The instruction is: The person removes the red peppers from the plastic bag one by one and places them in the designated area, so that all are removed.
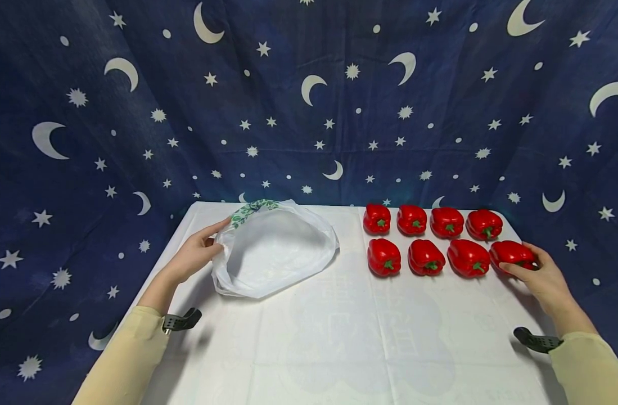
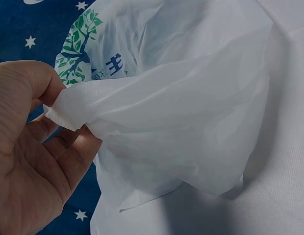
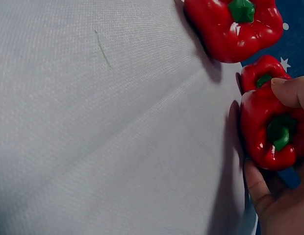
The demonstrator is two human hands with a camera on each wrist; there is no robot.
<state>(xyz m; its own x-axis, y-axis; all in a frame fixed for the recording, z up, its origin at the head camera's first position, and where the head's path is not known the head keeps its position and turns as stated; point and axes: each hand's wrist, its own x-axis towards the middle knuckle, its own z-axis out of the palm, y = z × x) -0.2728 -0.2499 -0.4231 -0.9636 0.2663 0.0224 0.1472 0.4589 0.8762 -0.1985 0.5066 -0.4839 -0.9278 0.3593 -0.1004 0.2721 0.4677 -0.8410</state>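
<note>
In the head view, my left hand (image 1: 189, 259) pinches the left rim of a white plastic bag (image 1: 270, 286), whose wide mouth gapes upward. A gathered fold of the bag (image 2: 166, 112) sits between thumb and fingers in the left wrist view, with a green leafy tree print (image 2: 76, 46) behind it. Far to the right, my right hand (image 1: 549, 284) grips a red bell pepper (image 1: 511, 253) at the right end of the front row. The right wrist view shows thumb and fingers on either side of this pepper (image 3: 257, 122), its green stem (image 3: 281, 131) facing the camera.
Several more red bell peppers stand in two rows on the white-covered table (image 1: 339, 337), including a back-row pepper (image 1: 377, 219) and a front-row pepper (image 1: 383, 257). A dark blue curtain (image 1: 288, 112) with moons and stars hangs behind the table and along its sides.
</note>
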